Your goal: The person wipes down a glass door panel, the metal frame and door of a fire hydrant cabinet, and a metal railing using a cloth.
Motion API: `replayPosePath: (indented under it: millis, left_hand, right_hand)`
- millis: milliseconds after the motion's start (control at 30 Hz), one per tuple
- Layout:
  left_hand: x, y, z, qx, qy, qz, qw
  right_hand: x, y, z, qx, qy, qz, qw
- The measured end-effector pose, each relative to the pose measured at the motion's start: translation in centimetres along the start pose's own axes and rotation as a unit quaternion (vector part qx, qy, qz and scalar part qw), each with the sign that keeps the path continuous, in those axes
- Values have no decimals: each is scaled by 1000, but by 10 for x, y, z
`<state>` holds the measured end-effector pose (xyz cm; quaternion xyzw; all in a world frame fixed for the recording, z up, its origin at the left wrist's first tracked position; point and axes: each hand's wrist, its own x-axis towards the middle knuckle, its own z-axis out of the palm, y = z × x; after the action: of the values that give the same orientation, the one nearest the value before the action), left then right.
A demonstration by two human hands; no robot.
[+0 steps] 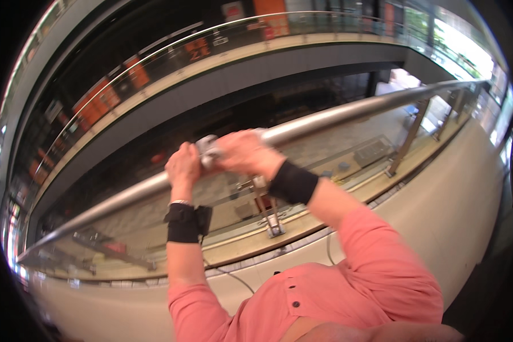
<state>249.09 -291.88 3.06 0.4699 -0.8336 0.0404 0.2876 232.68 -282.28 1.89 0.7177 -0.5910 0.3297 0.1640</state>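
Note:
A round metal handrail runs slantwise across the view, on top of a glass balustrade. Both hands are at the rail near the middle. My left hand is closed around the left end of a bunched grey-white cloth. My right hand lies over the rail with its fingers at the cloth's right side, and a pale bit of cloth shows past its knuckles. The fingers are slightly blurred. Each wrist has a black band around it.
Metal posts hold the glass panels along a beige ledge. A thin dark cable hangs by the ledge near my body. Beyond the rail is an open drop to a lower floor, with another railed balcony across it.

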Motion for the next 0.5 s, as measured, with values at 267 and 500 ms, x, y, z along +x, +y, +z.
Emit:
replayPosePath:
  millis: [267,500]
  left_hand:
    - [-2,6,4,-5,48,-1,999]
    - [-39,9,12,-28,242,96,965]
  right_hand:
    - [-135,259,-163,-272,-1,347,897]
    - [-120,216,-123,-238,66,295,923]
